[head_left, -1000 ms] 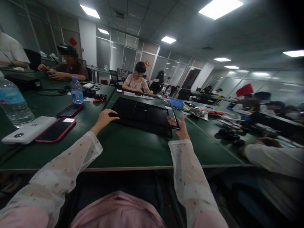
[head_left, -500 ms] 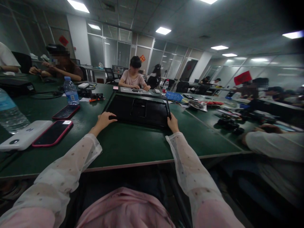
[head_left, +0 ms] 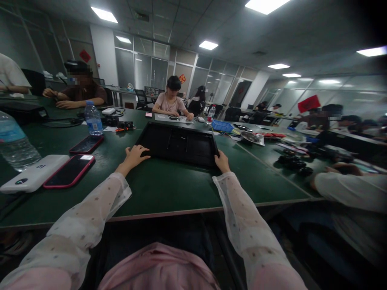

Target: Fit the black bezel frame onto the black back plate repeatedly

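A large flat black panel (head_left: 178,144), like the back shell of a monitor, lies on the green table (head_left: 169,189) in front of me. My left hand (head_left: 135,155) rests on its near left corner with the fingers laid over the edge. At the near right corner, my right hand (head_left: 222,161) grips the panel's edge. Both of my arms are in sheer white sleeves.
To my left lie a red-cased phone (head_left: 70,171), a white power bank (head_left: 34,174), another phone (head_left: 86,144) and two water bottles (head_left: 93,118). Across the table sit other people (head_left: 171,100). A blue basket (head_left: 222,125) and black parts (head_left: 292,163) are on the right; a co-worker's sleeve (head_left: 347,189) is nearby.
The panel's right side, raised a second ago, has come down flat on the table. My right hand moved from holding the lifted edge to gripping the near right corner.
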`<state>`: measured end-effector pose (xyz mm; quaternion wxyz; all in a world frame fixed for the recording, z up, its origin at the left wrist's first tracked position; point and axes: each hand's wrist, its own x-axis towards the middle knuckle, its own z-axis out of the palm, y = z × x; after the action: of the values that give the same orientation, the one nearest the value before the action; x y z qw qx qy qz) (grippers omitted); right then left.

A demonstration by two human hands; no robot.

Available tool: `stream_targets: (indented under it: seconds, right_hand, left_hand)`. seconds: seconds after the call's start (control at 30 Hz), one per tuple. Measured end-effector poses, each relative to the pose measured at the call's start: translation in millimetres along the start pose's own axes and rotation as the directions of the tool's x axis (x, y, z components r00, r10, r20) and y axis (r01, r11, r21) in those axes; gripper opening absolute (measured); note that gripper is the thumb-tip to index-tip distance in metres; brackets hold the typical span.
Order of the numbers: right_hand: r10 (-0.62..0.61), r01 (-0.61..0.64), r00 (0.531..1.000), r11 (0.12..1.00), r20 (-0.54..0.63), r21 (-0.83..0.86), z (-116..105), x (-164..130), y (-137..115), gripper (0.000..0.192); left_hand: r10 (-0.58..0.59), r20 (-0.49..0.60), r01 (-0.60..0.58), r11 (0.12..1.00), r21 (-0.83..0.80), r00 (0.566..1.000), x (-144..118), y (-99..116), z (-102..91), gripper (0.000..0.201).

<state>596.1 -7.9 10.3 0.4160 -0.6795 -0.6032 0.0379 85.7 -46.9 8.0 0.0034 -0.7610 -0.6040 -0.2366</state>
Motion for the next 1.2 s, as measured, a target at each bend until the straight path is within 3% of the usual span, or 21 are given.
stream_targets:
  seconds: [0.27, 0.47, 0.57, 0.67, 0.77, 0.8, 0.87, 0.97, 1.2]
  right_hand:
    - [0.097, -0.1, 0.994, 0.994, 0.055, 0.048, 2, 4, 5, 0.059]
    - [0.079, -0.081, 0.996, 0.996, 0.052, 0.042, 1, 3, 10, 0.054]
    - [0.065, -0.068, 0.996, 0.997, 0.06, 0.042, 1, 6, 15, 0.054]
    - [0.068, -0.073, 0.995, 0.995, 0.075, 0.065, 1, 12, 19, 0.056]
    - [0.104, -0.111, 0.992, 0.99, 0.076, 0.089, 3, 15, 21, 0.055]
    - [0.109, -0.115, 0.991, 0.989, 0.072, 0.098, 3, 14, 21, 0.054]
    - [0.093, -0.099, 0.994, 0.988, 0.056, 0.116, 4, 12, 20, 0.052]
    - [0.057, -0.061, 0.998, 0.992, 0.039, 0.111, 4, 8, 18, 0.051]
    - [-0.024, 0.015, 0.991, 0.997, 0.13, 0.071, 9, 5, 2, 0.068]
  left_hand:
    - [-0.054, 0.038, 0.05, 0.995, 0.09, 0.998, -2, 9, -6.2, 0.045]
    - [-0.005, 0.07, -0.001, 0.997, 0.079, 0.998, -1, 12, -14.3, 0.044]
    - [-0.019, 0.08, 0.014, 0.998, 0.059, 0.997, -3, 18, -18.8, 0.056]
    - [-0.091, -0.062, 0.096, 0.993, 0.067, 0.994, -8, 21, -21.0, 0.054]
    - [-0.254, -0.254, 0.279, 0.958, 0.068, 0.933, -10, 16, -19.5, 0.051]
    - [-0.319, -0.258, 0.344, 0.938, 0.054, 0.912, -9, 13, -18.5, 0.054]
    - [-0.429, -0.167, 0.436, 0.9, 0.009, 0.888, -6, 4, -16.3, 0.055]
    - [-0.496, -0.032, 0.493, 0.868, -0.059, 0.868, -1, -9, -14.7, 0.049]
    - [-0.555, -0.081, 0.555, 0.831, -0.033, 0.828, -7, -24, -27.7, 0.056]
